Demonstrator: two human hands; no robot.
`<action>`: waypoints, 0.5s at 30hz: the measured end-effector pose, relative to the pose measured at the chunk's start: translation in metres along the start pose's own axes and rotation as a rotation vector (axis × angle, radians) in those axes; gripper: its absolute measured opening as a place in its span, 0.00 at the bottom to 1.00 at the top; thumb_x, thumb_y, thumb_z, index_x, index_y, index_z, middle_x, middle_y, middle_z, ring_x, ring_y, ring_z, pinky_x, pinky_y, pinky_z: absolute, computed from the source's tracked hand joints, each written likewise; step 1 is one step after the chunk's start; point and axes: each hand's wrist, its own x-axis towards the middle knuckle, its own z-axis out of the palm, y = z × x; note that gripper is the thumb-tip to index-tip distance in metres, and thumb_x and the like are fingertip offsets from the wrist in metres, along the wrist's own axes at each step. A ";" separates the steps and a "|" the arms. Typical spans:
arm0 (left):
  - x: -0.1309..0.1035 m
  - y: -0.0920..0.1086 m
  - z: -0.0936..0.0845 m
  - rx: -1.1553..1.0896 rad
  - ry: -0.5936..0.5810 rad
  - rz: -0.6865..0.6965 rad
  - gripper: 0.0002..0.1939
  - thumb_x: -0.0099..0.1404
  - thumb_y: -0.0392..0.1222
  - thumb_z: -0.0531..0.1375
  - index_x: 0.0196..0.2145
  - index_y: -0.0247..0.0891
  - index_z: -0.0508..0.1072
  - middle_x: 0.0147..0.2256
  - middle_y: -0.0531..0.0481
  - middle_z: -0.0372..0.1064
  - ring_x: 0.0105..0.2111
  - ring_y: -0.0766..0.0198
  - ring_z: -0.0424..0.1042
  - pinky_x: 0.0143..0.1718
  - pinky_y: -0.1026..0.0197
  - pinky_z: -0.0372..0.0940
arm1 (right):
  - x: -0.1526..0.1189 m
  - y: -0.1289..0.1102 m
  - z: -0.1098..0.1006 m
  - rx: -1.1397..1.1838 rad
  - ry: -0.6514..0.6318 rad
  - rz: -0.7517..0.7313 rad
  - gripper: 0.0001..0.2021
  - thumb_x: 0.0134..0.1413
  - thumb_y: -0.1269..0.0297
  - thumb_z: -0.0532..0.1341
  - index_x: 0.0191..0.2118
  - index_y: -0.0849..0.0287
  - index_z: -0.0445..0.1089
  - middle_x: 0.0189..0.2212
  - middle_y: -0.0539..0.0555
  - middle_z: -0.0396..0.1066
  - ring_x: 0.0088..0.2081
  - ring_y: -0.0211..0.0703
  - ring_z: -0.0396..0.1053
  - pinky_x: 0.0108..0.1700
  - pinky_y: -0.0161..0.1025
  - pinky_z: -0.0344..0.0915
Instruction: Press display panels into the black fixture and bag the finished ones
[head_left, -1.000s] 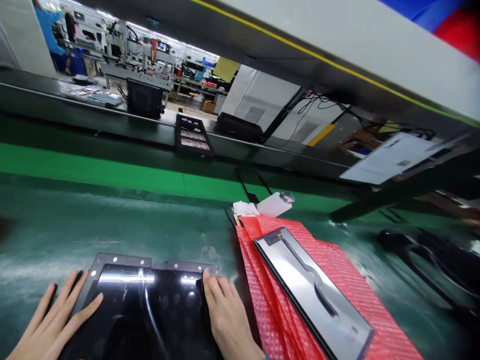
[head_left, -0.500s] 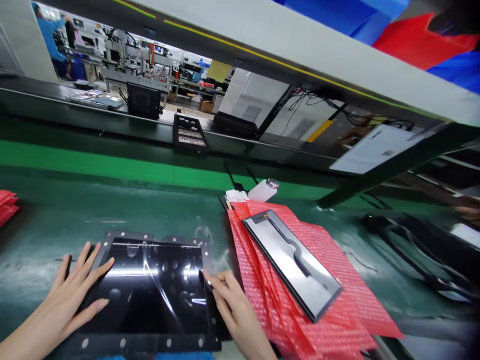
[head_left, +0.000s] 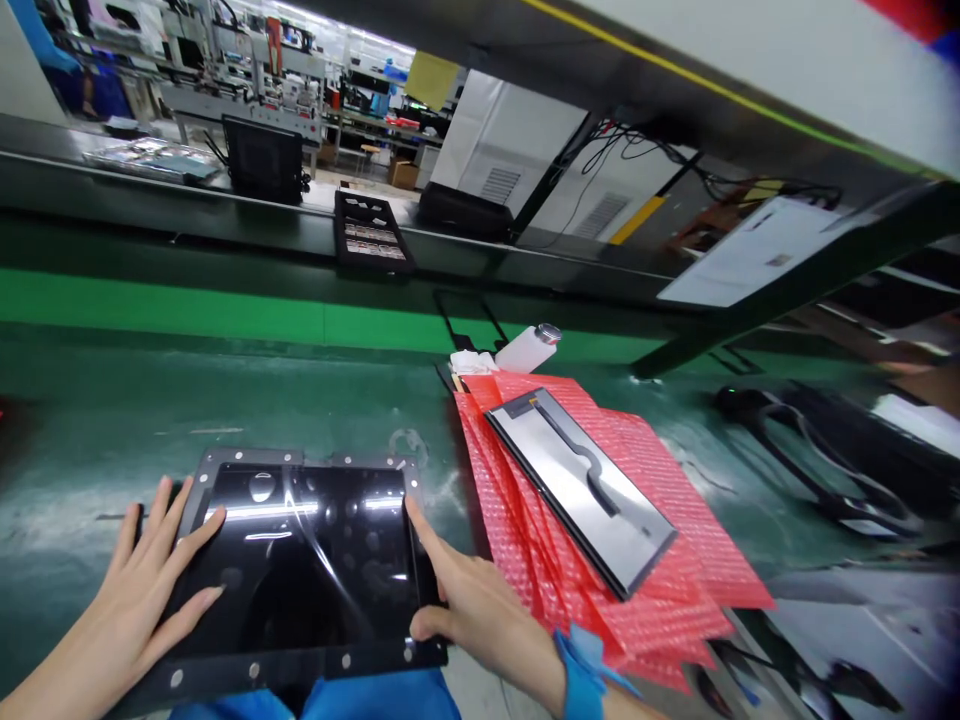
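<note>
A glossy black screen panel [head_left: 307, 570] lies in a dark frame with round metal dots along its border [head_left: 300, 662], near the table's front edge. My left hand [head_left: 154, 575] rests flat on the frame's left side, fingers spread and the thumb over the glass. On the right side, my right hand [head_left: 457, 590] touches the panel's edge, index finger stretched toward the upper corner and thumb apart near the lower corner. Its other fingers are mostly hidden. To the right, a silver-backed display panel [head_left: 577, 480] with a dark ribbon cable lies on red bubble-wrap bags [head_left: 675, 480].
A white bottle [head_left: 527, 350] tilts behind the red bags, beside a crumpled white tissue [head_left: 472, 362]. A green post [head_left: 750, 300] slants up at the right. Beyond the green table [head_left: 352, 400], a ledge holds a black tray [head_left: 371, 235]. A blue band circles my right wrist.
My right hand has shifted from a bent-finger touch at the panel's right edge to a stretched index finger and spread thumb. My left hand stays in place. The view has tilted down.
</note>
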 end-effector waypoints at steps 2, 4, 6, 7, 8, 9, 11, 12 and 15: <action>0.002 0.003 0.001 -0.020 0.019 -0.005 0.29 0.72 0.51 0.50 0.67 0.49 0.50 0.71 0.44 0.32 0.69 0.37 0.35 0.65 0.29 0.39 | -0.001 -0.001 0.004 0.011 0.024 0.001 0.53 0.47 0.67 0.67 0.72 0.48 0.33 0.32 0.47 0.72 0.28 0.45 0.70 0.31 0.36 0.61; 0.003 0.006 0.000 -0.029 0.025 -0.007 0.29 0.72 0.51 0.50 0.67 0.49 0.49 0.71 0.44 0.31 0.69 0.38 0.36 0.65 0.30 0.39 | -0.006 -0.001 0.009 0.043 0.048 0.021 0.49 0.50 0.64 0.66 0.72 0.46 0.37 0.32 0.46 0.72 0.28 0.44 0.70 0.32 0.37 0.63; 0.004 0.008 -0.001 -0.024 0.021 -0.008 0.29 0.72 0.52 0.49 0.67 0.47 0.49 0.71 0.43 0.32 0.69 0.38 0.36 0.66 0.30 0.38 | -0.011 -0.001 0.016 0.091 0.094 0.023 0.44 0.54 0.59 0.65 0.71 0.45 0.41 0.33 0.46 0.71 0.29 0.44 0.70 0.35 0.38 0.65; 0.004 0.009 -0.002 -0.018 0.017 -0.013 0.29 0.72 0.52 0.49 0.67 0.47 0.50 0.71 0.43 0.32 0.69 0.39 0.36 0.66 0.31 0.37 | -0.014 0.000 0.020 0.115 0.129 0.006 0.41 0.57 0.56 0.63 0.71 0.45 0.43 0.35 0.47 0.71 0.31 0.44 0.71 0.36 0.39 0.66; 0.004 0.010 -0.004 -0.010 0.012 -0.020 0.29 0.72 0.53 0.49 0.67 0.46 0.50 0.71 0.43 0.32 0.70 0.39 0.36 0.66 0.31 0.37 | -0.015 0.001 0.023 0.140 0.172 -0.017 0.37 0.60 0.54 0.61 0.70 0.45 0.45 0.38 0.49 0.71 0.34 0.45 0.71 0.38 0.39 0.66; 0.003 0.010 -0.005 -0.001 0.005 -0.026 0.28 0.73 0.53 0.48 0.67 0.45 0.51 0.71 0.43 0.33 0.70 0.40 0.36 0.66 0.31 0.36 | -0.016 0.001 0.025 0.166 0.213 -0.048 0.33 0.63 0.53 0.57 0.70 0.46 0.47 0.41 0.51 0.71 0.38 0.45 0.72 0.41 0.40 0.67; 0.002 0.009 -0.006 0.013 -0.009 -0.034 0.28 0.73 0.53 0.48 0.67 0.45 0.52 0.71 0.43 0.34 0.70 0.40 0.35 0.66 0.31 0.35 | -0.015 0.003 0.026 0.222 0.278 -0.094 0.26 0.68 0.53 0.50 0.68 0.48 0.54 0.44 0.53 0.72 0.44 0.46 0.72 0.45 0.41 0.66; 0.001 0.007 -0.006 0.017 -0.016 -0.034 0.28 0.73 0.53 0.48 0.67 0.45 0.52 0.71 0.43 0.34 0.70 0.40 0.35 0.66 0.31 0.34 | -0.012 0.004 0.025 0.246 0.291 -0.099 0.24 0.69 0.53 0.47 0.67 0.48 0.57 0.43 0.52 0.73 0.44 0.46 0.72 0.45 0.41 0.66; 0.000 0.001 -0.005 0.014 -0.026 -0.027 0.29 0.72 0.54 0.50 0.67 0.46 0.53 0.71 0.43 0.35 0.70 0.40 0.36 0.66 0.31 0.36 | -0.001 0.008 0.021 0.243 0.305 -0.061 0.24 0.69 0.51 0.47 0.66 0.49 0.59 0.26 0.47 0.69 0.30 0.43 0.70 0.34 0.37 0.65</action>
